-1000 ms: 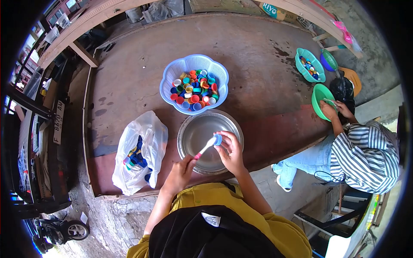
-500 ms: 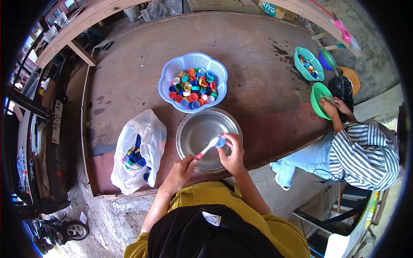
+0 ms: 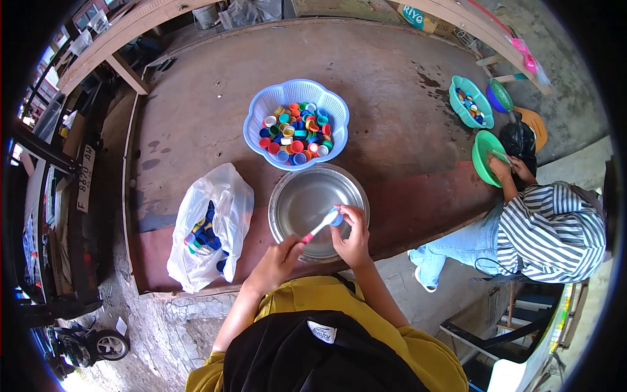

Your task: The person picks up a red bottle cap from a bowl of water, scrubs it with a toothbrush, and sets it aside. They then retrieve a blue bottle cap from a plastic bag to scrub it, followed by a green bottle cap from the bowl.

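Note:
My left hand [image 3: 277,262] is closed round the pink handle of a toothbrush [image 3: 312,235], whose white head points up to the right. The brush head meets a light blue bottle cap [image 3: 336,217] pinched in the fingers of my right hand [image 3: 352,240]. Both hands are over the near part of a metal basin [image 3: 284,193]. Behind the basin stands a blue plastic basket [image 3: 261,104] holding several coloured caps. A white plastic bag [image 3: 228,196] with more caps lies to the left of the basin.
At the right, another person [image 3: 548,228] in a striped top works with both hands at a green bowl [image 3: 482,157]. A turquoise basket [image 3: 459,85] of caps and a black bag [image 3: 516,136] are near it. Wooden beams border the table [image 3: 366,65].
The brush and the cap have shifted slightly against each other as my hands move a little. The view has tilted slightly. The other person's hands have moved a little at the green bowl.

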Action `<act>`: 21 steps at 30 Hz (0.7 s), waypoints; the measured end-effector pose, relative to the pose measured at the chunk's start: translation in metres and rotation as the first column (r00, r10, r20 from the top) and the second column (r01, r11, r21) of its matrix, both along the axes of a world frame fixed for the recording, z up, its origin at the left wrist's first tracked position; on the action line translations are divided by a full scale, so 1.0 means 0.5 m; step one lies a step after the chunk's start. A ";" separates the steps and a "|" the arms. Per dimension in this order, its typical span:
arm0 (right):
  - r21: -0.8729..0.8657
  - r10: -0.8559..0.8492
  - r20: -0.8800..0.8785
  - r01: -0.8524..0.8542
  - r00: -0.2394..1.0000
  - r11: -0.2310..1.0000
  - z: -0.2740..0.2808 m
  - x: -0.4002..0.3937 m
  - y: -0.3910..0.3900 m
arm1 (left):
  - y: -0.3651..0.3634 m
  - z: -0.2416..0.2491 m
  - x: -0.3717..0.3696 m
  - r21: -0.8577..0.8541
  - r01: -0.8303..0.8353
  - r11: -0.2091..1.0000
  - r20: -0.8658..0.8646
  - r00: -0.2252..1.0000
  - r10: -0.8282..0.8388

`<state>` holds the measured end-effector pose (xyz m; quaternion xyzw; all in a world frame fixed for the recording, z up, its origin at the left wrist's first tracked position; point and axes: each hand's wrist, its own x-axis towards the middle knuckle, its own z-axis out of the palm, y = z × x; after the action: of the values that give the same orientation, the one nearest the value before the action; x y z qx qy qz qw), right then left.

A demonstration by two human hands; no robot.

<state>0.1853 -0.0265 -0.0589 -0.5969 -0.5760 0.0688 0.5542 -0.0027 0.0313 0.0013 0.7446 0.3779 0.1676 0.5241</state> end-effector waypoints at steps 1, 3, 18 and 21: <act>0.013 0.023 -0.037 -0.022 0.999 1.000 0.010 -0.004 0.003 | -0.002 -0.009 0.001 0.029 -0.008 1.000 -0.021 1.000 0.008; 0.013 0.031 -0.075 -0.030 0.997 0.999 0.011 -0.006 0.005 | -0.005 -0.012 0.003 0.055 -0.034 0.998 -0.031 0.999 0.036; 0.009 0.145 -0.296 -0.149 0.944 0.989 0.007 0.000 0.009 | -0.011 -0.011 0.003 -0.160 0.037 0.986 0.036 0.999 -0.031; -0.011 0.196 -0.540 -0.240 0.819 0.971 0.014 -0.009 0.001 | -0.015 -0.023 0.006 -0.154 0.026 0.988 0.044 0.999 -0.020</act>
<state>0.1805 -0.0261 -0.0518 -0.5054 -0.4599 0.3178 0.6573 0.0004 0.0236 -0.0100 0.7022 0.3701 0.1472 0.5901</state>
